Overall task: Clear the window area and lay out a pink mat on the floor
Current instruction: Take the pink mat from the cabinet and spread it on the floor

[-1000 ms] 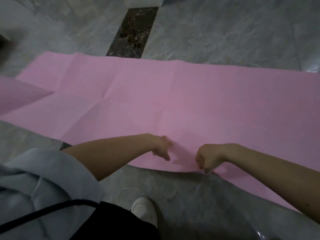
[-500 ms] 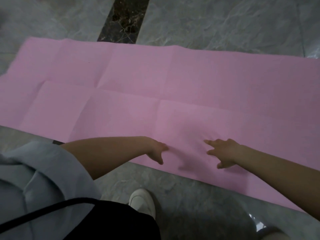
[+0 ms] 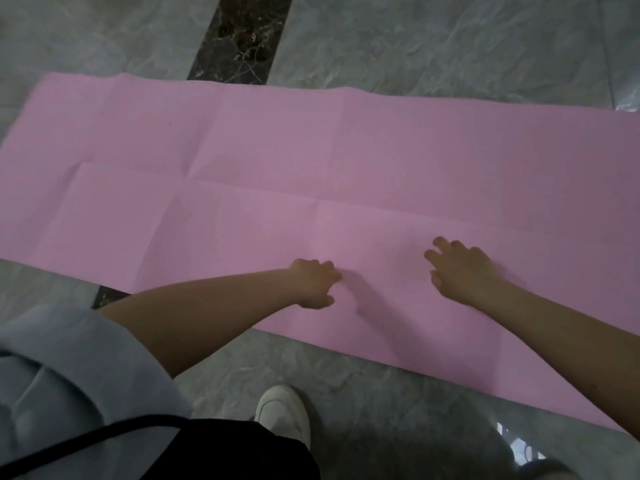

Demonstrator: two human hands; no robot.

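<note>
Pink mat (image 3: 277, 174) lies flat on the grey marble floor (image 3: 433, 39), spanning the frame's middle, fold creases showing. Left hand (image 3: 317, 284) rests on the mat near its lower edge, fingers loosely bent. Right hand (image 3: 462, 268) presses flat, fingers spread wide.

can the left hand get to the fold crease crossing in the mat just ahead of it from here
Probably yes. The left hand already rests on the pink mat, and only bare mat lies between it and the crease crossing. Nothing blocks the way; a short forward stretch should do.
</note>
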